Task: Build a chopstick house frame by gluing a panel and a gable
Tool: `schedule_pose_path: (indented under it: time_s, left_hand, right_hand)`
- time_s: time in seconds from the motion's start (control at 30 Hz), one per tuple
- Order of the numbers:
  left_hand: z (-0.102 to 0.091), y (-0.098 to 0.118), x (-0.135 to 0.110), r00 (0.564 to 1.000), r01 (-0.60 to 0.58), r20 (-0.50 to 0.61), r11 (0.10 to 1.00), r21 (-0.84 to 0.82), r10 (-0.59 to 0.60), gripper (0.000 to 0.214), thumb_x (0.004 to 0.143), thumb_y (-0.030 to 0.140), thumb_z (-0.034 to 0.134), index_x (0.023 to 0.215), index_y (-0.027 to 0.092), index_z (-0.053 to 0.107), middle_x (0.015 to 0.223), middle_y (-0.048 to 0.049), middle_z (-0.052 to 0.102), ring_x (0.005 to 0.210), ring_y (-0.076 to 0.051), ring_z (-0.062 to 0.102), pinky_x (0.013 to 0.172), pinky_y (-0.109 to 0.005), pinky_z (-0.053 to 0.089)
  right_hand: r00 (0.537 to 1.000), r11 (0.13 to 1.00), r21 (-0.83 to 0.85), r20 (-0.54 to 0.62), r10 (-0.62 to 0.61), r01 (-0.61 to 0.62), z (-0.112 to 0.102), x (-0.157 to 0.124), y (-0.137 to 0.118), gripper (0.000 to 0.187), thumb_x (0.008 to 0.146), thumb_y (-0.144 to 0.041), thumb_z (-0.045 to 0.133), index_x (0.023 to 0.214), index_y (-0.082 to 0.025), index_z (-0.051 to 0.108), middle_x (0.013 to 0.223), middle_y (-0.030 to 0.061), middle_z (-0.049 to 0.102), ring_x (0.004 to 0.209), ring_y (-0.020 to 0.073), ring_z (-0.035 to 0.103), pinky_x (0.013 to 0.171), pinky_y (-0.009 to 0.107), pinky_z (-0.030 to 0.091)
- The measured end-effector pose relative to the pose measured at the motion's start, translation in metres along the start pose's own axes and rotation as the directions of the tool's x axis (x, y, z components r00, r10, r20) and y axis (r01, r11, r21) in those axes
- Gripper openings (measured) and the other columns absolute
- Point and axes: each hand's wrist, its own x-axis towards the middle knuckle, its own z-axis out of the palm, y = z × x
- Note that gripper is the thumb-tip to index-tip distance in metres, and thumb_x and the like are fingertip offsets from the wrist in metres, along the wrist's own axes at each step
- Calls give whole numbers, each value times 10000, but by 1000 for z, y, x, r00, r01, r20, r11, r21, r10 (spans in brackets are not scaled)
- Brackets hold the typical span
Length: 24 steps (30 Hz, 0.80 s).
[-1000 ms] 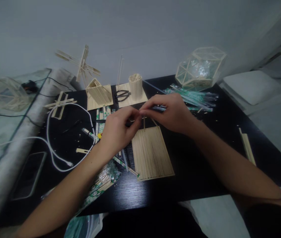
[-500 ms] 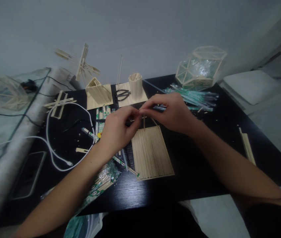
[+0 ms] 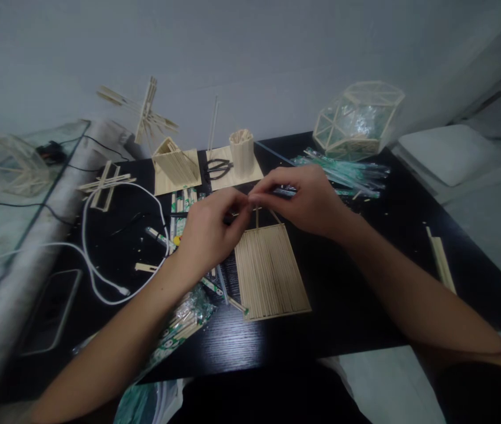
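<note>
A flat panel of thin wooden sticks (image 3: 272, 274) laid side by side rests on the black table in front of me. At its far edge, thin wooden sticks (image 3: 257, 219) slant up and come together at my fingertips. My left hand (image 3: 213, 227) is closed in a pinch, its thumb and fingertips at the top of these sticks. From the other side my right hand (image 3: 306, 197) pinches at the same spot, so the fingertips of both hands meet. The fingers cover the exact point where the sticks join.
Behind my hands stand a round stick-built cup (image 3: 241, 154), black-handled scissors (image 3: 218, 169) and an angled stick holder (image 3: 175, 166). Wrapped chopsticks (image 3: 180, 330) lie left of the panel. A white cable (image 3: 85, 247) loops at left; plastic wrappers (image 3: 348, 171) and a stick-framed polyhedron (image 3: 359, 118) are back right.
</note>
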Motion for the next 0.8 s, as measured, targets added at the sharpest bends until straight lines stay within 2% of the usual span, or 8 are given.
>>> schedule_pose_path:
  time_s: [0.8]
  left_hand:
    - [-1, 0, 0, 1000, 10, 2, 1000, 10, -10, 46, 945, 203, 653, 901, 205, 666, 791, 1, 699, 714, -133, 657, 657, -265, 484]
  right_hand:
    - [999, 999, 18, 19, 36, -37, 0, 0, 0, 102, 911, -266, 780, 844, -189, 791, 799, 3, 791, 715, 138, 688, 691, 268, 482]
